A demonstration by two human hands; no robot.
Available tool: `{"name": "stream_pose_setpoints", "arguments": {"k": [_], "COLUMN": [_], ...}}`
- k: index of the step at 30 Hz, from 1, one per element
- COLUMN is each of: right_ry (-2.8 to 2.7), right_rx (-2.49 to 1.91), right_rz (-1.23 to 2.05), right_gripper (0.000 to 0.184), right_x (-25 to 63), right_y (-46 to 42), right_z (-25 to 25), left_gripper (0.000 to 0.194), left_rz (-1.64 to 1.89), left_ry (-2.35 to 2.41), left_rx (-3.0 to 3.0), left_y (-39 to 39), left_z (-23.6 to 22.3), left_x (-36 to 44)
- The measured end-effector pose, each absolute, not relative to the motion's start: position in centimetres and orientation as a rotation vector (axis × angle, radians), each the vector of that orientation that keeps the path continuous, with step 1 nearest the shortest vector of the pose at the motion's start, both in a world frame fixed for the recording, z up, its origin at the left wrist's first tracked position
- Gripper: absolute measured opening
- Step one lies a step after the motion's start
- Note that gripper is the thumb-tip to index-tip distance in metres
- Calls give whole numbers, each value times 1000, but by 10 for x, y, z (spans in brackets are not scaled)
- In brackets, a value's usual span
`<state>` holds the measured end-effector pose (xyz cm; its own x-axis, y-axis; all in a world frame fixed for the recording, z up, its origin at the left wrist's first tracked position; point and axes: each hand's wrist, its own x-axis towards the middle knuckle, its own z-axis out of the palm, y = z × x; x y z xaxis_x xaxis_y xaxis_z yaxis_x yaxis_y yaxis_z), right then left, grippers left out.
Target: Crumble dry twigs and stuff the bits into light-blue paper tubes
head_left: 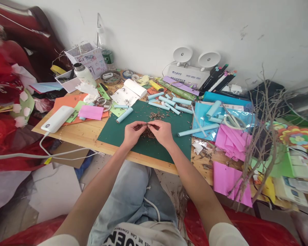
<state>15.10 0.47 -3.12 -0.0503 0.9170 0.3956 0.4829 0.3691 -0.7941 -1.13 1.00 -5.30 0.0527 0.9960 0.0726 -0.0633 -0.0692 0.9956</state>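
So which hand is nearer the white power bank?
Left. The left hand is over the green mat, right of the power bank; the right hand is farther right.

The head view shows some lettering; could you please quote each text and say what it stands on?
"WE CAN CONTROL": shirt; its large letters are only partly visible.
"消防应急照明灯具", as best I can tell: twin-lamp unit; its other print is too small.
Bottle label, white box markings, anything else: too small or blurred.
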Motion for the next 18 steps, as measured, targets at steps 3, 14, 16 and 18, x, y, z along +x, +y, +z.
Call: {"name": "stream_pose_setpoints", "arguments": {"k": [3, 14, 16, 18], "right_ry": [-1673, -945, -854, -801], "right_rx": [-1285, -1195, -1174, -1171], "right_rz": [597, 1292, 1344, 1384], "right_gripper": [18, 12, 13, 14], "right_x": [147, 134, 131, 129], "right_y": [1, 5, 6, 5], "right_z": [-29, -37, -36, -34], "left_gripper": [26, 26, 26, 25], "left_rz": [1242, 1298, 1312, 1318], "left_ry": [1125, 1080, 1089, 1087], "left_rx": [1244, 1159, 1154, 1151], "left_y": [9, 6, 6, 6], "left_z": [-53, -48, -47, -48], "left_x": [-11, -9, -9, -9]}}
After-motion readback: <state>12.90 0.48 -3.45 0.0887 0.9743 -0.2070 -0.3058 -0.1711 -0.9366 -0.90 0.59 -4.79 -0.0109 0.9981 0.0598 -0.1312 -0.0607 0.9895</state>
